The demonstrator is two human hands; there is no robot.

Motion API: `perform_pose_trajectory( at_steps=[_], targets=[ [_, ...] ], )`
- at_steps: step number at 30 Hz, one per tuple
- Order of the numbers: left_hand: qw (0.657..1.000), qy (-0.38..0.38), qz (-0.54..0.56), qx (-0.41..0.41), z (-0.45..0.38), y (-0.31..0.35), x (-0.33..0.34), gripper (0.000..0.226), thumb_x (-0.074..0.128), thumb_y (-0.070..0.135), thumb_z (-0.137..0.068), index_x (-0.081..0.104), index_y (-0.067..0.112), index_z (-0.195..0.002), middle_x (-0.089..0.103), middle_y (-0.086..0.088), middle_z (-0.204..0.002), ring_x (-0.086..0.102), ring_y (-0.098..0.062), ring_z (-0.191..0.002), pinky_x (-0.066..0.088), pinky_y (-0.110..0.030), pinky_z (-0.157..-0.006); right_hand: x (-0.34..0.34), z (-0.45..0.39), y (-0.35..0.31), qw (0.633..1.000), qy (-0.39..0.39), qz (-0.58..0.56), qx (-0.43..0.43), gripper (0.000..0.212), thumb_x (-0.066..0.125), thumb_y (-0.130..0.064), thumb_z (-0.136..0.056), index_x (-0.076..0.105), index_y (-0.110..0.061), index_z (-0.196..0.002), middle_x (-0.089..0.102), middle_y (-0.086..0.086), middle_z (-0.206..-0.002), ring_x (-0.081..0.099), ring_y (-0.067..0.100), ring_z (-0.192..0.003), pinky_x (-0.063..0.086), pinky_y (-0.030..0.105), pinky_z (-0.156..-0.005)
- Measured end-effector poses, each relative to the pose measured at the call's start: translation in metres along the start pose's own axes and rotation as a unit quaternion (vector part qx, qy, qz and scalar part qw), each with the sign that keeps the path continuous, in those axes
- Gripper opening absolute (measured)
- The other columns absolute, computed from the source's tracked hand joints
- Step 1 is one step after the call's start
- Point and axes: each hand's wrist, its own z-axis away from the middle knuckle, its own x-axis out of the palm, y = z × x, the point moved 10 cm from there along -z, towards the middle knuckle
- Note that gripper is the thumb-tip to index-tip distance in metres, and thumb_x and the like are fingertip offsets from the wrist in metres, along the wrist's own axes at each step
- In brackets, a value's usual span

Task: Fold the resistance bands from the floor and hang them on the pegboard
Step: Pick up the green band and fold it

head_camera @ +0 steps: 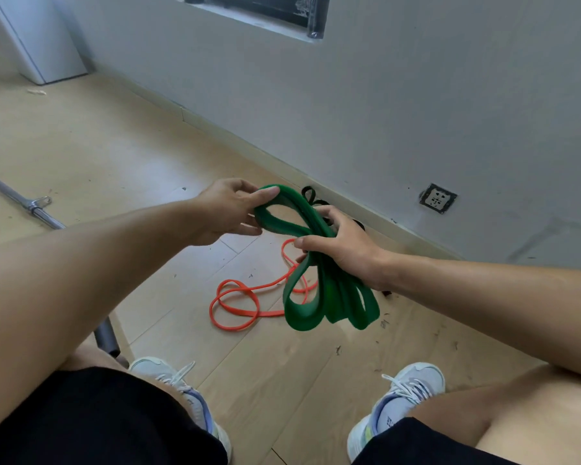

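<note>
- The left hand (pixel 230 209) and right hand (pixel 346 246) are bare, with no gloves, rings or watch showing.
- Both forearms are uncovered along all of their visible length; no sleeve enters the view.
- Black shorts (pixel 91 417) cover the upper legs, plain dark cloth with no visible print, and the knees below them are bare.
- 2 light grey-white sneakers, the left sneaker (pixel 182 394) and the right sneaker (pixel 399 407), have white laces tied in bows.
- Each sneaker has a lavender-blue inner lining at the heel and a touch of yellow-green near the sole; small dark print on the right one's insole is too small to read.
</note>
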Motion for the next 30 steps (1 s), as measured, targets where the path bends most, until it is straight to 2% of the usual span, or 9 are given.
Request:
perform_pose_trajectory(
  at_steps=[3, 5, 8, 12, 15, 21, 24, 28, 30],
  targets=[
    [0.997, -0.052, -0.047, -0.031, 0.001, -0.014, 0.004, 0.043, 0.060, 0.042, -0.097, 0.059, 0.007, -0.122, 0.071, -0.018, -0.108, 0.073, -0.025, -0.085, 0.061, -0.042, -0.088, -0.002, 0.005, -0.010, 0.998, 0.008, 0.048, -0.038, 0.077, 0.080, -0.029, -0.090, 0.037, -0.042, -0.152, 0.072, 0.004, -0.108, 0.078, 0.015, -0.083, 0.062, 0.024, -0.074],
    [0.993, -0.079, -0.077, -0.044, 0.002, -0.021, 0.007, 0.043, 0.053, 0.044, -0.100, 0.058, 0.009, -0.125, 0.070, -0.015, -0.113, 0.072, -0.026, -0.096, 0.058, -0.044, -0.095, -0.002, 0.006, -0.011, 0.995, 0.007, 0.083, -0.052, 0.083, 0.078, -0.035, -0.091, 0.029, -0.049, -0.156, 0.072, 0.006, -0.113, 0.076, 0.020, -0.091, 0.063, 0.027, -0.080],
    [0.986, -0.095, -0.138, -0.012, 0.002, -0.020, 0.009, 0.046, 0.061, 0.046, -0.095, 0.056, 0.020, -0.133, 0.069, -0.004, -0.118, 0.066, -0.024, -0.113, 0.051, -0.047, -0.103, 0.000, 0.005, -0.008, 0.992, -0.022, 0.123, -0.035, 0.075, 0.072, -0.036, -0.096, 0.029, -0.040, -0.157, 0.068, 0.005, -0.109, 0.071, 0.018, -0.085, 0.061, 0.023, -0.073],
    [0.937, -0.124, -0.311, 0.103, 0.008, -0.001, 0.024, 0.068, 0.087, 0.047, -0.070, 0.055, 0.029, -0.128, 0.066, 0.012, -0.116, 0.061, -0.008, -0.111, 0.050, -0.026, -0.094, 0.010, 0.004, 0.003, 0.976, -0.105, 0.189, 0.002, 0.062, 0.071, -0.044, -0.095, 0.036, -0.034, -0.146, 0.068, 0.009, -0.102, 0.072, 0.021, -0.082, 0.064, 0.039, -0.076],
    [0.917, -0.137, -0.363, 0.087, 0.009, -0.005, 0.032, 0.066, 0.088, 0.054, -0.065, 0.056, 0.028, -0.116, 0.069, 0.007, -0.103, 0.064, -0.009, -0.096, 0.052, -0.025, -0.081, 0.014, 0.006, 0.012, 0.968, -0.152, 0.195, 0.032, 0.061, 0.073, -0.045, -0.091, 0.038, -0.035, -0.140, 0.068, 0.016, -0.110, 0.074, 0.029, -0.092, 0.064, 0.052, -0.082],
    [0.935, -0.153, -0.310, 0.081, 0.013, 0.002, 0.034, 0.031, 0.085, 0.042, -0.074, 0.073, 0.016, -0.085, 0.068, 0.012, -0.067, 0.061, -0.001, -0.065, 0.048, -0.016, -0.061, 0.020, 0.011, 0.024, 0.963, -0.221, 0.137, 0.076, 0.043, 0.077, -0.028, -0.094, 0.059, -0.009, -0.127, 0.071, 0.023, -0.118, 0.073, 0.036, -0.106, 0.059, 0.055, -0.097],
    [0.948, -0.133, -0.274, 0.096, 0.014, 0.011, 0.034, 0.030, 0.087, 0.038, -0.073, 0.074, 0.015, -0.087, 0.073, 0.009, -0.071, 0.069, 0.000, -0.067, 0.054, -0.017, -0.064, 0.012, 0.007, 0.020, 0.968, -0.190, 0.157, 0.053, 0.042, 0.083, -0.029, -0.086, 0.065, -0.010, -0.119, 0.073, 0.020, -0.114, 0.073, 0.036, -0.106, 0.060, 0.051, -0.096],
    [0.960, -0.086, -0.241, 0.116, 0.016, 0.022, 0.034, 0.030, 0.091, 0.030, -0.070, 0.073, 0.012, -0.086, 0.076, -0.004, -0.078, 0.076, -0.012, -0.072, 0.063, -0.026, -0.067, -0.008, -0.001, 0.011, 0.977, -0.101, 0.187, 0.014, 0.035, 0.089, -0.027, -0.081, 0.074, -0.016, -0.111, 0.079, 0.004, -0.095, 0.077, 0.020, -0.088, 0.060, 0.032, -0.079],
    [0.964, -0.069, -0.230, 0.114, 0.019, 0.025, 0.034, 0.028, 0.091, 0.025, -0.070, 0.071, 0.012, -0.084, 0.077, -0.006, -0.075, 0.077, -0.016, -0.070, 0.063, -0.026, -0.064, -0.014, -0.004, 0.012, 0.978, -0.087, 0.188, 0.008, 0.032, 0.089, -0.028, -0.081, 0.075, -0.018, -0.109, 0.079, 0.005, -0.096, 0.077, 0.021, -0.089, 0.061, 0.037, -0.083]
  ],
)
